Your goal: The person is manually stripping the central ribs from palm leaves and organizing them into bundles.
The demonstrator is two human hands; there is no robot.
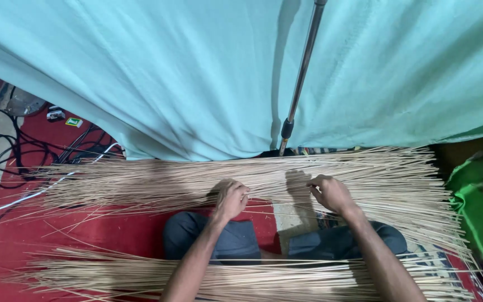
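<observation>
Both hands are working the sticks (pixel 320 173) lying just below the teal cloth (pixel 169 72): I am curling my left hand (pixel 231 198) shut on a few strands, my right hand (pixel 331 193) pinching others, near the metal pole (pixel 300 78).
</observation>
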